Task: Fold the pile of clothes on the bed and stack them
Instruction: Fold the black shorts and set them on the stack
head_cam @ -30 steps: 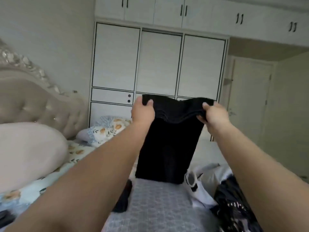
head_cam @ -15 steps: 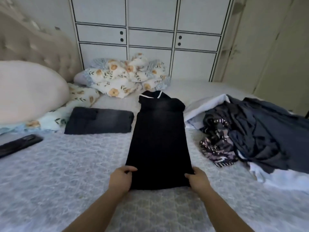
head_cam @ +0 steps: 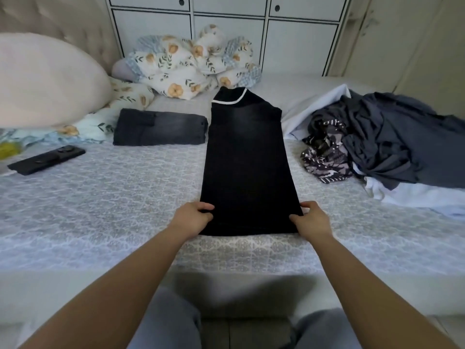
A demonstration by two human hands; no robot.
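A long black garment (head_cam: 247, 167) lies flat on the bed (head_cam: 113, 197), folded lengthwise, its white-trimmed end pointing away from me. My left hand (head_cam: 193, 217) grips its near left corner and my right hand (head_cam: 310, 220) grips its near right corner. A folded dark grey garment (head_cam: 159, 131) lies to the left of it. The unfolded pile of dark blue, patterned and white clothes (head_cam: 382, 144) sits on the right side of the bed.
A black remote-like object (head_cam: 46, 159) lies at the left. A large pale pillow (head_cam: 47, 81) and a floral duvet (head_cam: 191, 64) sit at the back, with white cupboards (head_cam: 226, 26) behind. The bed's near edge is just in front of my legs.
The black garment, held up in the air a second ago, has been lowered and now lies flat on the bed. Both hands still hold its near corners.
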